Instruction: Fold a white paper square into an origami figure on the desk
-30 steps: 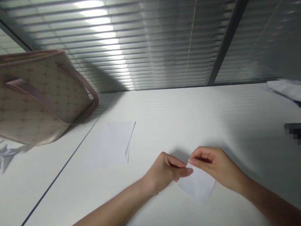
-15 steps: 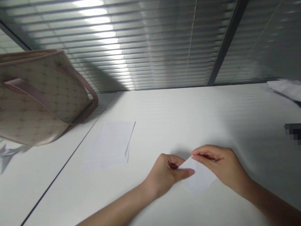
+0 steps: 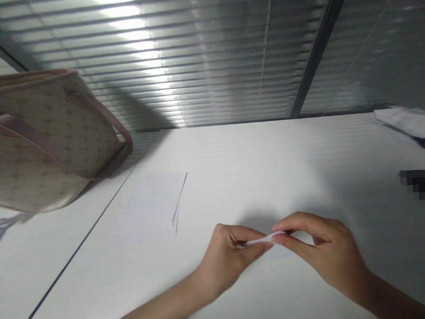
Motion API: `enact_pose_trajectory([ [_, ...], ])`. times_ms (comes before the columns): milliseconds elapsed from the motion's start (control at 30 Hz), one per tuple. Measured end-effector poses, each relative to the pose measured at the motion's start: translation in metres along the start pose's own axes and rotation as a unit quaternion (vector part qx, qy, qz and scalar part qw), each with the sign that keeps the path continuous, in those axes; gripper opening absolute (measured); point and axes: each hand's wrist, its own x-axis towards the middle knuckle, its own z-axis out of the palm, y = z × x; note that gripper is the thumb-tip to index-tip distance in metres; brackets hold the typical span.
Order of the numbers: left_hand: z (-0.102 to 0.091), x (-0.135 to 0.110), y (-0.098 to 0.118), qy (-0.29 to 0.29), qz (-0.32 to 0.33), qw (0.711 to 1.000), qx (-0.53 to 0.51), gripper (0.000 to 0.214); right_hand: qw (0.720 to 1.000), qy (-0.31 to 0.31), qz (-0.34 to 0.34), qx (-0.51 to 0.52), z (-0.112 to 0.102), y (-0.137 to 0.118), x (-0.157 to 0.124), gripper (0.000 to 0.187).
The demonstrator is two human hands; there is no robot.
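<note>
A small white piece of paper (image 3: pixel 260 240) is held just above the white table, seen nearly edge-on as a thin, slightly bent strip. My left hand (image 3: pixel 227 254) pinches its left part between thumb and fingers. Thumb and fingertips of my right hand (image 3: pixel 322 253) close on its right end, close beside the left fingertips. Much of the paper is hidden by the fingers, so its folds cannot be made out. To the left of my hands lies a thin stack of white paper sheets (image 3: pixel 149 206), its right edges slightly fanned out.
A light patterned handbag (image 3: pixel 51 142) with pink handles stands at the left. White paper pieces (image 3: pixel 404 121) with a dark object lie at the far right. A dark seam (image 3: pixel 79 251) crosses the table (image 3: pixel 240 163). Blinds (image 3: pixel 223 61) rise behind it.
The paper has been turned from showing its flat face to nearly edge-on. My right hand has shifted slightly right and down. The view has moved a little, with the bag further left.
</note>
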Motion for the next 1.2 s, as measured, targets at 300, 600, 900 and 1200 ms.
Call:
enact_pose_trajectory([
  [300,0.001,0.009,-0.009,0.008,-0.074,0.994,-0.082,0.022,0.972,-0.031,0.199,0.121,0.009,0.017,0.004,0.014],
  [600,0.0,0.02,-0.014,0.041,-0.1,0.992,-0.072,0.037,0.953,-0.045,0.236,0.184,0.028,0.027,0.005,0.02],
  [900,-0.006,0.016,-0.003,-0.031,-0.093,0.988,-0.121,0.042,0.954,-0.019,0.243,0.177,0.015,0.034,0.012,0.021],
  [1200,-0.005,0.017,-0.006,0.043,-0.092,0.988,-0.113,0.041,0.958,-0.001,0.234,0.164,0.015,0.032,0.011,0.026],
])
